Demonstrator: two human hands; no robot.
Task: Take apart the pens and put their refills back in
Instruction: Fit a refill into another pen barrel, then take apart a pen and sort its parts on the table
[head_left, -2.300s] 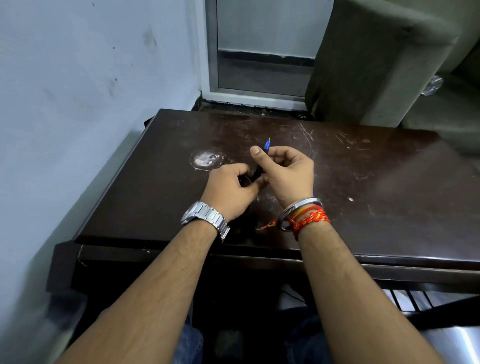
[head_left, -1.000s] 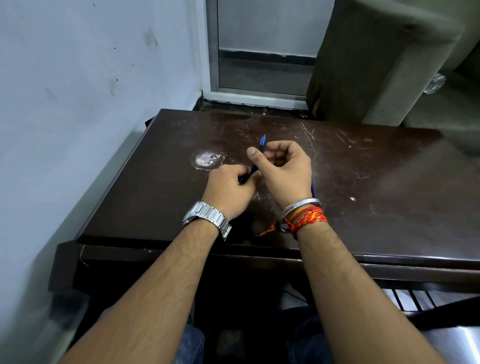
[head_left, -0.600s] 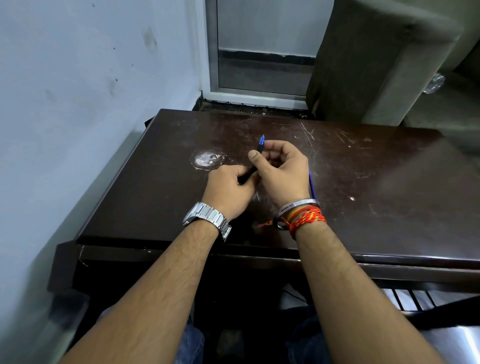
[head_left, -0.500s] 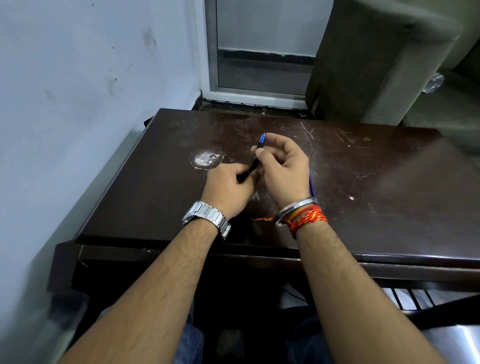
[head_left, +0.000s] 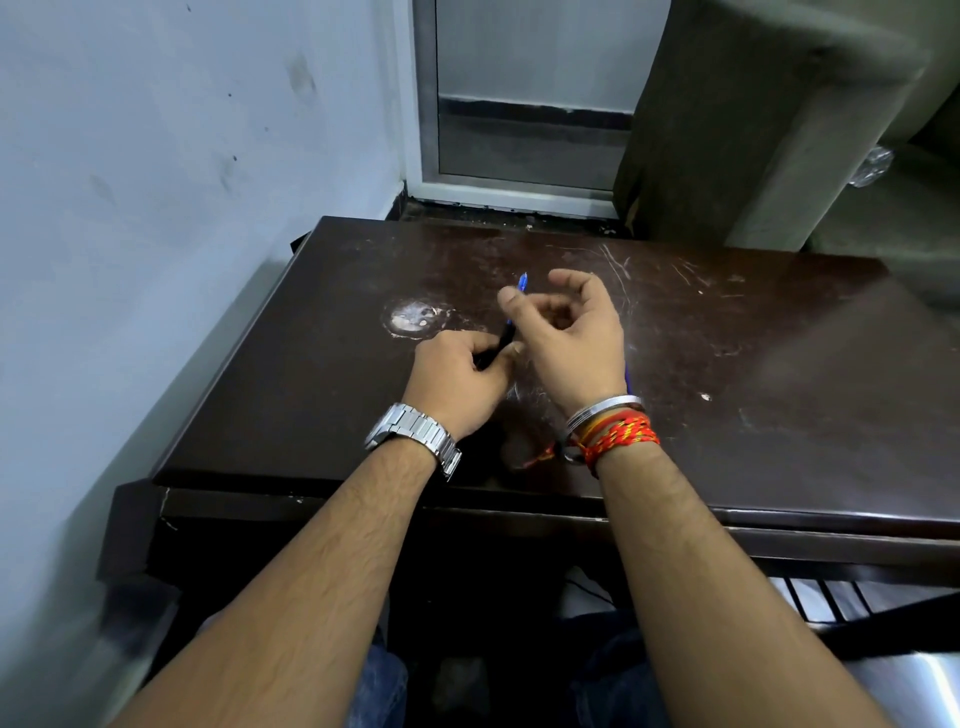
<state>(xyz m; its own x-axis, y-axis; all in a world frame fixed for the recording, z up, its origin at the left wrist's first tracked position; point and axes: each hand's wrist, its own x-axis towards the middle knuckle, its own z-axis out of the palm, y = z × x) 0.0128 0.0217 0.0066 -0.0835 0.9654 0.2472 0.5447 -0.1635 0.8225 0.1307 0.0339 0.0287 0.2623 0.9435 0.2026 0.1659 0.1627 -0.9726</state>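
A thin pen (head_left: 510, 322) with a dark barrel and a blue upper end tilts up and away over the dark wooden table (head_left: 727, 364). My left hand (head_left: 457, 376) is closed around its lower barrel. My right hand (head_left: 569, 332) hovers just right of the pen with fingers spread and curled, thumb close to the blue end, and I cannot see it gripping anything. A blue sliver of another pen part (head_left: 628, 375) peeks out on the table behind my right wrist.
A round whitish stain (head_left: 414, 318) marks the table left of my hands. A pale wall runs along the left edge. Behind the table are a door frame (head_left: 519, 104) and a grey-green sofa arm (head_left: 753, 119).
My right hand has let go of the pen's blue end and spread its fingers. My left hand still holds the barrel in nearly the same place.
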